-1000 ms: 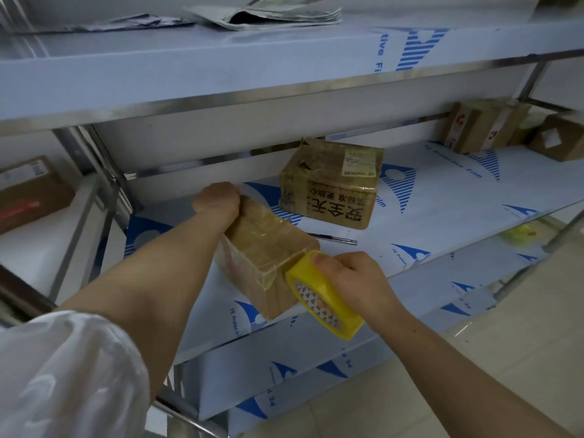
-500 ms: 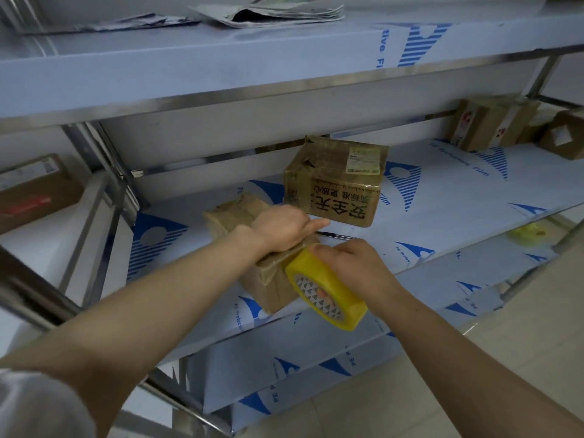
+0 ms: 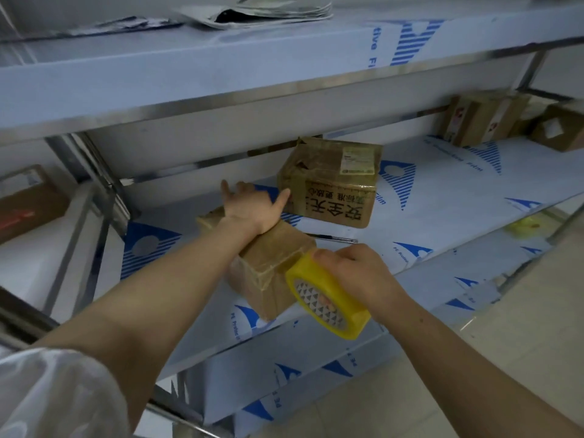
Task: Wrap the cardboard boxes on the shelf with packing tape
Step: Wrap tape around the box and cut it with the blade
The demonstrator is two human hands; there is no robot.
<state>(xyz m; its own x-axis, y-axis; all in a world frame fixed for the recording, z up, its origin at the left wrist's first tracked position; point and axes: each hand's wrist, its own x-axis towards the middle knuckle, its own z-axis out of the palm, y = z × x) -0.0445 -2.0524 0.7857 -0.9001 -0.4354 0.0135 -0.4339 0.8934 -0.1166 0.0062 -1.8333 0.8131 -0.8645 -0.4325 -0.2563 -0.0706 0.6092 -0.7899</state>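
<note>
A small brown cardboard box lies on the middle shelf near its front edge, with shiny tape over its top. My left hand presses flat on the far end of its top, fingers spread and straight. My right hand grips a yellow roll of packing tape at the box's near right corner, and a strip runs from the roll onto the box. Behind stands a larger box with black printed characters and a label.
A thin pen-like tool lies on the shelf to the right of the small box. More boxes sit at the far right, another box at the left. Papers lie on the upper shelf. A yellow object rests on a lower level.
My left hand slid from the box's near end toward its far end and flattened with spread fingers. The right hand with the tape roll stayed at the near corner.
</note>
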